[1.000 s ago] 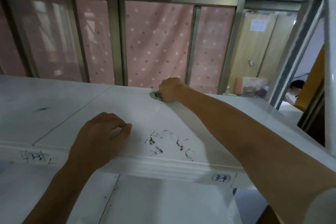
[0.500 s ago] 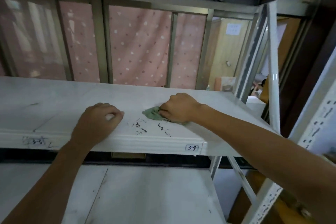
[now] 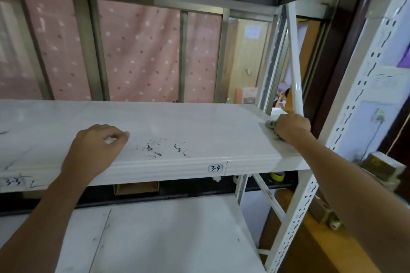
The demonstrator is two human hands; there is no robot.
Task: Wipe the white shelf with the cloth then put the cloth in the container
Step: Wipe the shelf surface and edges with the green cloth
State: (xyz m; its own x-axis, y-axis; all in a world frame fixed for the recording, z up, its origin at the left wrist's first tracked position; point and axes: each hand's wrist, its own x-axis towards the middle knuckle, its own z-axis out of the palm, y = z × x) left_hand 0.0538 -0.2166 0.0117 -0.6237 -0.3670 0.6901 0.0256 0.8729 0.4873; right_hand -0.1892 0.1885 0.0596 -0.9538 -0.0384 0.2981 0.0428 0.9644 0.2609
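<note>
Right now the cloth [image 3: 271, 124] is a small, crumpled, pale green wad, mostly hidden; only a bit sticks out to the left of the knuckles and a sliver below the wrist. It sits on the white shelf [image 3: 199, 122] at its far right end, near the back corner. The right hand [image 3: 291, 127] is bunched over it, fingers curled down and gripping it against the surface. The left hand [image 3: 97, 148] rests on the shelf near the front edge, well apart from the cloth, fingers curled under in a loose fist, holding nothing that shows. Between the two hands, black scuff marks [image 3: 164, 147] are scattered on the shelf top, near the front lip. On the lip just below them, a small label reads "3-4" [image 3: 215, 168]. A slanted white brace [image 3: 295, 62] comes down just behind the right hand, and a perforated white upright [image 3: 355, 95] stands to its right, hemming in that corner. Behind the rack hangs a pink dotted curtain [image 3: 142, 51] in a metal frame. A lower shelf [image 3: 166, 239] sits beneath, with a cardboard box [image 3: 135, 187] and a yellow tape roll [image 3: 276, 176] in the gap behind it.
</note>
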